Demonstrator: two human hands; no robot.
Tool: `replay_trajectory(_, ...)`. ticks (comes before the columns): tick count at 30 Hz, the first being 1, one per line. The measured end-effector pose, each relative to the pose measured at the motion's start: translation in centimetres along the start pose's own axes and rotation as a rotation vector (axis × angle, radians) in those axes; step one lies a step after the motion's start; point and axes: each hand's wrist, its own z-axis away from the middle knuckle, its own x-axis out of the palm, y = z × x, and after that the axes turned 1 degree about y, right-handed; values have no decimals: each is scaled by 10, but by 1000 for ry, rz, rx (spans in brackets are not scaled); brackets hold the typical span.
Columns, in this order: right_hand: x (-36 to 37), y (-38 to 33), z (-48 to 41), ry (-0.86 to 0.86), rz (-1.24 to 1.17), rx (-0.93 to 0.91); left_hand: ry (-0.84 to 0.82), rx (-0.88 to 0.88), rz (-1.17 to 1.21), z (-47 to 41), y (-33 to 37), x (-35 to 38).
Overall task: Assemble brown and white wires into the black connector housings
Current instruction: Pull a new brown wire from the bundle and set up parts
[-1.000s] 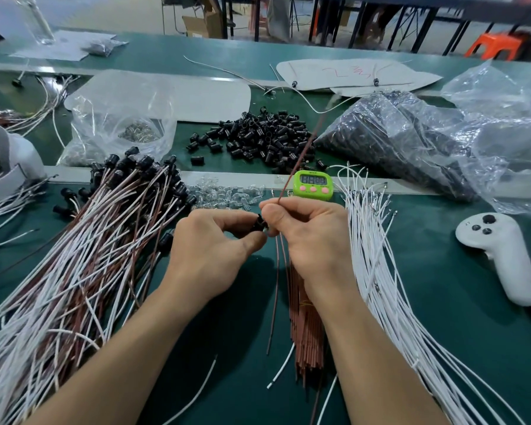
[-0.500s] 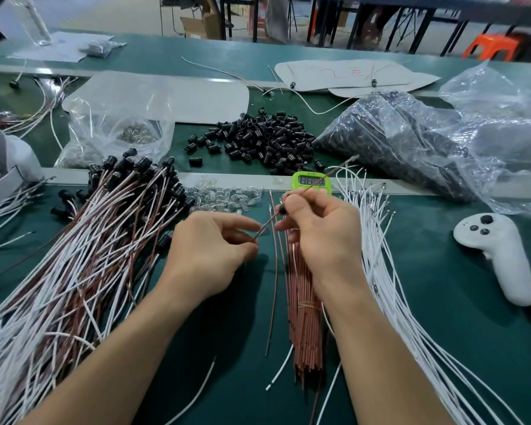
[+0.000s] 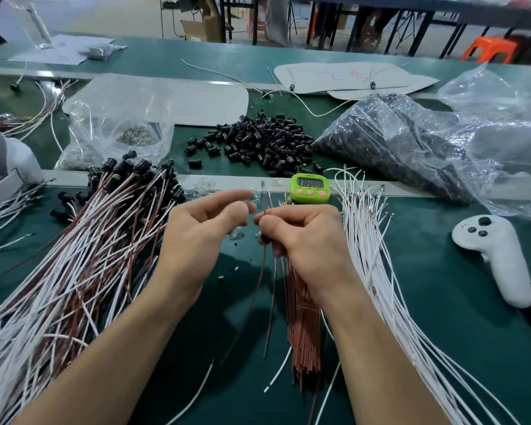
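Several dozen copper-brown wires lie bundled [image 3: 304,332] on the green mat [image 3: 442,317] under the right wrist, cut ends toward the viewer. Just right of them fans a sheaf of loose white wires [image 3: 380,271], tipped at the far end with small metal terminals. At the left spreads a heap of finished brown-and-white pairs [image 3: 74,271], each capped at its far end by a black housing [image 3: 135,167].

Above the bundle, the right hand [image 3: 304,237] pinches a single brown wire [image 3: 263,259] between thumb and curled forefinger; a short tip shows above the pinch and the thin, dark length hangs below. The left hand [image 3: 203,237] is just beside it, blurred, its fingers loosely extended, thumb and forefinger a little apart with nothing visible between them.

Beyond the hands stands a green timer [image 3: 309,189], with a white controller [image 3: 497,256] off to the right. Farther back sits a pile of loose black connector housings [image 3: 258,139], short ribbed cylinders, between a clear bag of small metal parts [image 3: 117,139] and a large bag of dark parts [image 3: 396,142].
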Motion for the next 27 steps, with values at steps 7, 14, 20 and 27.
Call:
replay_trajectory(7, 6, 1, 6, -139, 254, 3, 82, -21, 88, -4, 5, -4)
replay_trajectory(14, 7, 1, 6, -38, 168, -25, -4, -96, 13, -2, 2, -5)
replay_trajectory(20, 11, 2, 9, 36, 297, -144, 16, -127, 79, -2, 2, -3)
replay_trajectory(27, 10, 2, 8, 37, 216, -85, -40, -213, 182, -5, 3, -7)
